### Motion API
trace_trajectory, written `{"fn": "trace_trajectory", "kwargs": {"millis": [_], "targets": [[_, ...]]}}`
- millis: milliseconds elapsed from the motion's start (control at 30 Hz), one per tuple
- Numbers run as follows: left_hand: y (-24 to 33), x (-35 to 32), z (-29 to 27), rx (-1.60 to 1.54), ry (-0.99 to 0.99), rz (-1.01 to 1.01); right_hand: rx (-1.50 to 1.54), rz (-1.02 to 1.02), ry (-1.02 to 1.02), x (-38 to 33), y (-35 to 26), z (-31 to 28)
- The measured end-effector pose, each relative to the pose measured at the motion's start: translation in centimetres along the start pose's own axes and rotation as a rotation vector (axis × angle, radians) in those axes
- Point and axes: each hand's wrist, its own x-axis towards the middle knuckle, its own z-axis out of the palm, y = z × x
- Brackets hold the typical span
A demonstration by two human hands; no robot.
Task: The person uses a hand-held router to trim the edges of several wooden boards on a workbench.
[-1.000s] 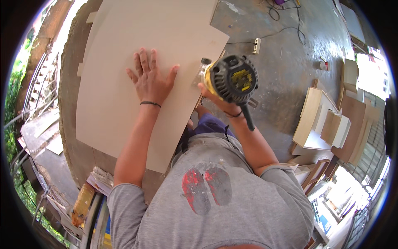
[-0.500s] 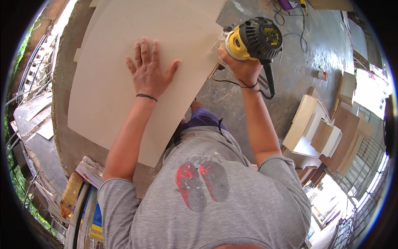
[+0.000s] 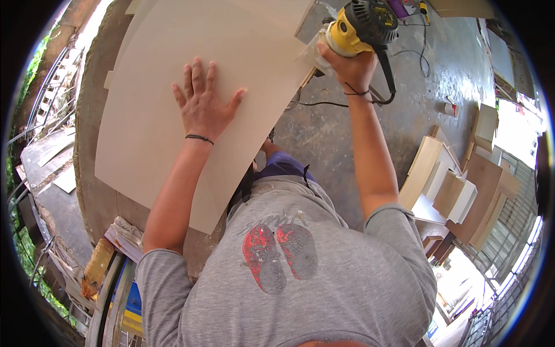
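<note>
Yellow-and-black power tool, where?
Head view, top, right of centre: power tool in the right hand, at the right edge of the pale board.

Wooden boxes (image 3: 448, 189) stand at three o'clock. A red-and-white container (image 3: 451, 109), possibly a can, sits near two; greenery (image 3: 39, 53) shows at ten.

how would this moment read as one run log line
left hand: flat on pale board; right hand: grip around yellow-black power tool; tool: at board's right edge; black cord: over floor
</note>
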Motion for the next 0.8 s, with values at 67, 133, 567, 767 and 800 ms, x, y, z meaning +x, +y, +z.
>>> {"fn": "trace_trajectory", "kwargs": {"millis": [67,133,567,767,800], "targets": [[-0.1,-0.1,0.2,-0.007,0.014,0.001,0.034,0.020,0.002,0.4,0.6,-0.1],[-0.1,0.0,0.3,0.007,-0.003,-0.004,0.030,0.044,0.006,1.3,1.2,-0.3],[8.2,2.8,3.5,-0.277,0.035,0.389,0.185,0.128,0.192,-0.3,-0.1,-8.4],[13.7,8.1,5.2,-0.370,0.068,0.384,0.295,0.151,0.289,-3.9,-0.6,-13.5],[13.8,8.5,5.4,-0.382,0.109,0.397,0.292,0.145,0.311,-4.5,-0.6,-14.3]]}}
